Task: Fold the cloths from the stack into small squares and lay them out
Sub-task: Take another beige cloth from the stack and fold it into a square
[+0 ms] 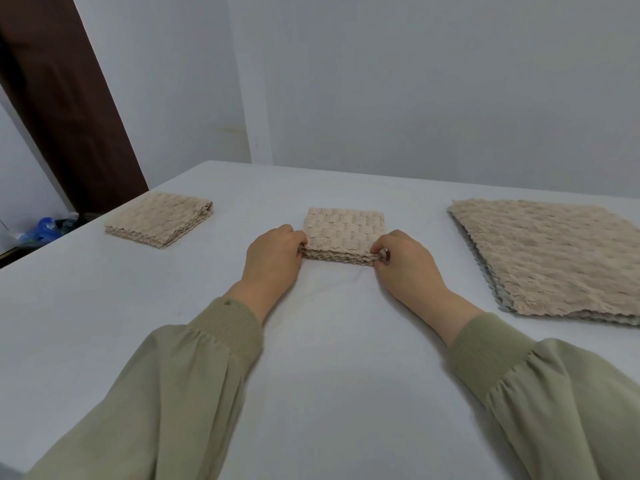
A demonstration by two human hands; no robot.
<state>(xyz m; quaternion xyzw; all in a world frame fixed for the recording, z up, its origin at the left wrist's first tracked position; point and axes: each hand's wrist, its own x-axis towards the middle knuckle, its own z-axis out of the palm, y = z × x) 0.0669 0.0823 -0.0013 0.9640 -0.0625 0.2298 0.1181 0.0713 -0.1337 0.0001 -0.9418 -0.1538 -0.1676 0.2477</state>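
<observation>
Both hands are clamped on the same cloth (pixel 344 230). The left hand (pixel 273 261) pinches its near left corner and the right hand (pixel 407 263) pinches its near right corner, fingers curled over the layered edge. So the cloth sits right between the two grips, with the rest of it running away from the hands toward the far side. It's folded down to a small beige square several layers thick, and it looks to be resting on the table (pixel 329 358) in the middle.

Nearest the camera, olive green sleeves (pixel 194 375) with ribbed cuffs come in from the near edge. The table is covered in plain white, a bit wrinkled just near of the cloth.

Off to the right, well apart from the right hand, is the stack (pixel 554 254) of unfolded cloths. It's beige on top with greyish edges peeking out underneath, lying flat and cut off by the frame. Off to the left, about level with the held cloth and well apart from it, another folded square (pixel 159 218) lies flat.

Past the far edge of the table is a pale wall (pixel 415 81). A dark brown panel (pixel 62 105) is on the far left, with some blurry blue stuff (pixel 43 228) low down beside it.
</observation>
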